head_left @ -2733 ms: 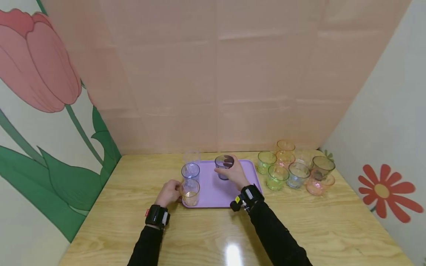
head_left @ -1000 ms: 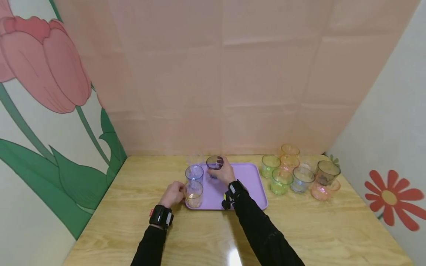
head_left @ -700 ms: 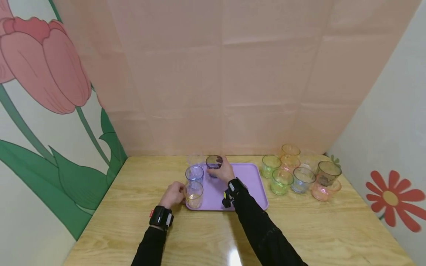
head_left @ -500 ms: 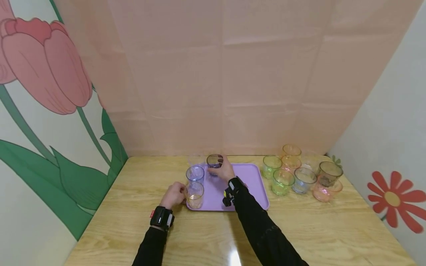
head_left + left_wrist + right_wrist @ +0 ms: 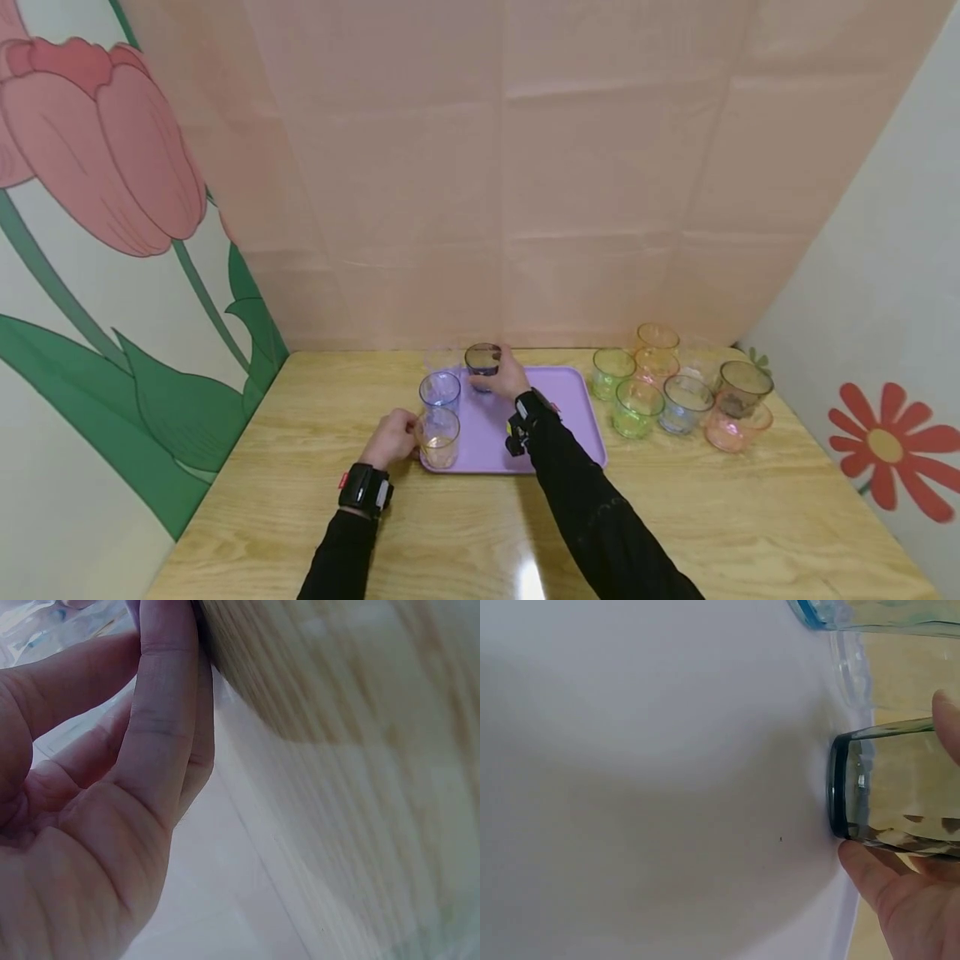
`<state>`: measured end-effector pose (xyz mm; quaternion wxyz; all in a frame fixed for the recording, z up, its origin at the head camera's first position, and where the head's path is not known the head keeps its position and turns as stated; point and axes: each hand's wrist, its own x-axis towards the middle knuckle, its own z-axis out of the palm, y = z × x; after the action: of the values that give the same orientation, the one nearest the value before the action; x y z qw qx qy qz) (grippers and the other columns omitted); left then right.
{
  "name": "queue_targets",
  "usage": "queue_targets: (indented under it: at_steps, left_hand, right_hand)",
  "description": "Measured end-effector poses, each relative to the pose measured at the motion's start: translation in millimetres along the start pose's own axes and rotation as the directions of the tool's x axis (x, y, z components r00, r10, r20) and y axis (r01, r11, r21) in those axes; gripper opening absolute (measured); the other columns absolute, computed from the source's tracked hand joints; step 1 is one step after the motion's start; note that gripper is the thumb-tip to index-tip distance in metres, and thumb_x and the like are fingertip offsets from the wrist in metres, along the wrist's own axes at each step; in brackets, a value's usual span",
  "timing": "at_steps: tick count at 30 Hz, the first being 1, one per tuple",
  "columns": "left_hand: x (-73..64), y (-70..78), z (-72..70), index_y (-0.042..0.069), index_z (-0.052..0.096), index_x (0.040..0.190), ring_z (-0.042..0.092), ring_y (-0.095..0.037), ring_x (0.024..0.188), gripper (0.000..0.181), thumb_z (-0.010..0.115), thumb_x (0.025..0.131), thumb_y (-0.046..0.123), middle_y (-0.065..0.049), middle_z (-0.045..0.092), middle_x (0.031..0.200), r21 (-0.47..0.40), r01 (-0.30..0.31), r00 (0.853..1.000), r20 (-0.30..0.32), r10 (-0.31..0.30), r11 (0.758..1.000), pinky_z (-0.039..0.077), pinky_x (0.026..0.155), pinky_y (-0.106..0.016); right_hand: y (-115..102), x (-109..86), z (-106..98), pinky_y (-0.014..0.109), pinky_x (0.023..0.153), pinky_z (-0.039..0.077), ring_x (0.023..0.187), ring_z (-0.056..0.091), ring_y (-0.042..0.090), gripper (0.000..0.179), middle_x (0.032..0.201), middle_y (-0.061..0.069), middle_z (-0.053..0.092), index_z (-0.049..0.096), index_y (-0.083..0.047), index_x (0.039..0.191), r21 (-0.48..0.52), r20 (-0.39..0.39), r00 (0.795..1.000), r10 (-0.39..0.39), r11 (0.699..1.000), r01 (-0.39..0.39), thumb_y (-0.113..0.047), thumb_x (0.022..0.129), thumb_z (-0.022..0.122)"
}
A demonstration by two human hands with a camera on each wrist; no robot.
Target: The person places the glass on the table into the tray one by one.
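My right hand [image 5: 508, 377] grips a dark grey drinking glass [image 5: 478, 367] at the back left of a purple tray [image 5: 517, 433]. In the right wrist view, the glass's thick base [image 5: 840, 787] is at the tray surface, close to its rim; I cannot tell whether it touches. My left hand [image 5: 390, 439] pinches the tray's left edge near the front corner, thumb against fingers [image 5: 161, 690] in the left wrist view. Along the tray's left side stand a yellow-rimmed glass [image 5: 438, 442], a blue glass [image 5: 439, 392] and, behind them, a faint clear glass [image 5: 444, 360].
Right of the tray several glasses crowd together: green ones [image 5: 637, 410], a light blue one [image 5: 686, 406], orange ones [image 5: 657, 336], and a grey one [image 5: 742, 383] stacked on a pink one [image 5: 723, 433]. A pink-covered wall [image 5: 495, 208] rises behind the wooden table [image 5: 465, 533].
My right hand has carried the grey glass left across the tray, beside the left row, then slightly farther back. My left hand keeps its place at the tray edge. The head view has shifted a little.
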<state>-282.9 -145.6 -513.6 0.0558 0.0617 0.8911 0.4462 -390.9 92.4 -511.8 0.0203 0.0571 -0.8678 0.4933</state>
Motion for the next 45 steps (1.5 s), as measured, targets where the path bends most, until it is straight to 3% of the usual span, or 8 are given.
queue_targets:
  at_steps: [7, 21, 26, 34, 38, 45]
  left_hand:
    - [0.6, 1.9, 0.6, -0.004, 0.067, 0.079, 0.063, -0.015, 0.057, 0.016, 0.057, 0.092, -0.006, -0.001, 0.058, 0.066, -0.006, -0.017, 1.000, 0.014, 0.017, 1.000, 0.053, 0.054, -0.025]
    - [-0.2, 2.3, 2.4, 0.000, 0.066, 0.076, 0.061, -0.014, 0.056, 0.018, 0.058, 0.091, -0.006, 0.001, 0.055, 0.063, 0.011, -0.019, 1.000, 0.004, 0.019, 1.000, 0.051, 0.053, -0.024]
    - [-0.2, 2.2, 2.3, -0.001, 0.065, 0.076, 0.063, -0.015, 0.057, 0.018, 0.057, 0.091, -0.006, 0.000, 0.056, 0.064, -0.003, -0.016, 1.000, 0.011, 0.016, 1.000, 0.053, 0.053, -0.025]
    - [1.8, 2.2, -0.1, -0.003, 0.066, 0.078, 0.065, -0.016, 0.058, 0.017, 0.056, 0.092, -0.005, 0.000, 0.059, 0.066, -0.032, -0.007, 1.000, 0.009, 0.007, 0.999, 0.057, 0.056, -0.028]
    - [1.4, 1.6, -0.8, -0.003, 0.065, 0.078, 0.065, -0.016, 0.058, 0.015, 0.057, 0.091, -0.007, -0.001, 0.058, 0.066, -0.023, -0.018, 1.000, 0.012, 0.019, 1.000, 0.056, 0.055, -0.029]
    - [-0.4, 1.7, -1.8, -0.001, 0.065, 0.076, 0.064, -0.017, 0.058, 0.016, 0.057, 0.088, -0.009, -0.001, 0.057, 0.066, -0.011, -0.013, 1.000, 0.009, 0.013, 1.000, 0.055, 0.054, -0.028]
  right_hand:
    - [1, 1.5, 2, 0.052, 0.111, 0.040, 0.128, 0.052, 0.048, 0.091, 0.139, 0.033, 0.052, 0.033, 0.006, 0.147, -0.045, 0.002, 1.000, -0.014, 0.999, 0.014, -0.011, 0.077, 0.089]
    - [2, -0.7, 3, 0.055, 0.109, 0.041, 0.127, 0.052, 0.050, 0.094, 0.136, 0.037, 0.052, 0.031, 0.008, 0.148, -0.096, -0.023, 0.999, -0.029, 0.995, 0.026, -0.012, 0.076, 0.089]
    - [8, -1.9, 1, 0.056, 0.112, 0.038, 0.129, 0.050, 0.050, 0.098, 0.138, 0.038, 0.050, 0.029, 0.009, 0.148, -0.056, 0.003, 0.999, -0.043, 0.997, 0.043, -0.007, 0.073, 0.090]
    - [9, -10.1, -7, 0.054, 0.109, 0.042, 0.129, 0.052, 0.047, 0.100, 0.141, 0.035, 0.051, 0.026, 0.002, 0.154, -0.025, 0.055, 0.996, 0.063, 0.998, -0.062, -0.002, 0.075, 0.086]
    - [11, -14.9, -8, 0.052, 0.109, 0.043, 0.129, 0.053, 0.046, 0.098, 0.144, 0.033, 0.048, 0.023, 0.005, 0.156, -0.018, 0.072, 0.993, 0.089, 0.996, -0.088, -0.004, 0.079, 0.083]
    - [12, -25.3, -9, 0.051, 0.111, 0.042, 0.135, 0.047, 0.046, 0.087, 0.148, 0.034, 0.043, 0.023, 0.012, 0.153, 0.170, 0.030, 0.996, 0.087, 0.981, -0.091, 0.003, 0.084, 0.075]
